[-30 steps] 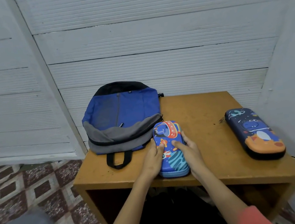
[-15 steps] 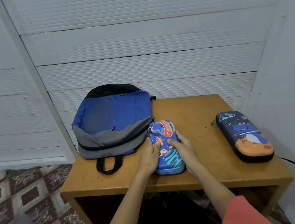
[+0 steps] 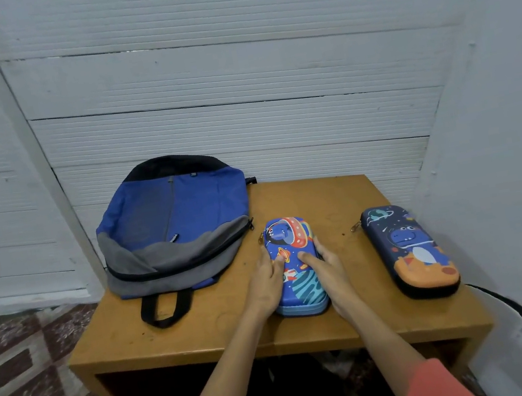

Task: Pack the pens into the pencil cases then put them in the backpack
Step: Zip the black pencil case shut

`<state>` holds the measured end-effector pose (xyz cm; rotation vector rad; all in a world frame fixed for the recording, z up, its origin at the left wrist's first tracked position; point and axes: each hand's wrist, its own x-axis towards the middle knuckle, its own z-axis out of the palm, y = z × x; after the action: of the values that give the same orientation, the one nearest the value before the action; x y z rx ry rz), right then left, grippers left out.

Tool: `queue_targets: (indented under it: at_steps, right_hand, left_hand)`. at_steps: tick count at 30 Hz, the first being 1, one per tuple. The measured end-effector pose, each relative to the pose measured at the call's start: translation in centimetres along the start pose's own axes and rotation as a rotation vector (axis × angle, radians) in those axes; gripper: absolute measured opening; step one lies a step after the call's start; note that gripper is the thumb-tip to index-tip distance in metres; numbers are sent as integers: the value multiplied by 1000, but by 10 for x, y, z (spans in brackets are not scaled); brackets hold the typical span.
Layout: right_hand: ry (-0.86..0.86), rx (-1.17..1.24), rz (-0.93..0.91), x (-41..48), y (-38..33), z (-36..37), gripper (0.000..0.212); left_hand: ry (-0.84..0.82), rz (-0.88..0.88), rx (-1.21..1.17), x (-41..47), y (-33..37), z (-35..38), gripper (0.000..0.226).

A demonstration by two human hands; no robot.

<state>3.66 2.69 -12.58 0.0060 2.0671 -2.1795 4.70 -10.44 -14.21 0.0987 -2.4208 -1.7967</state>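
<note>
A bright blue pencil case [image 3: 291, 241] with a spaceship print lies zipped in the middle of the wooden table [image 3: 205, 324]. My left hand [image 3: 268, 283] holds its left side with the thumb on the lid. My right hand [image 3: 329, 271] grips its right side, thumb on top as well. A dark blue pencil case [image 3: 409, 249] with a dinosaur and orange end lies zipped at the table's right. The blue and grey backpack [image 3: 174, 226] lies flat at the back left, its zip shut. No pens are visible.
White slatted wall panels stand right behind the table and close on its right side. A patterned tile floor [image 3: 39, 366] lies to the left. Dark items sit in the space under the table.
Both hands stay on the bright blue case, which sits in the same place. Only the camera view has shifted slightly.
</note>
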Motion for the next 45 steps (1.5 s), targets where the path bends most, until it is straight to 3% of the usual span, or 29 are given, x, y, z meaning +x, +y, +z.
queue_targets:
  at_steps: [16, 45]
  right_hand:
    - [77, -23, -22, 11, -12, -72, 37]
    - [139, -204, -15, 8, -22, -83, 55]
  left_hand:
    - [-14, 29, 41, 21, 12, 79, 59]
    - [7, 64, 61, 18, 21, 101, 58]
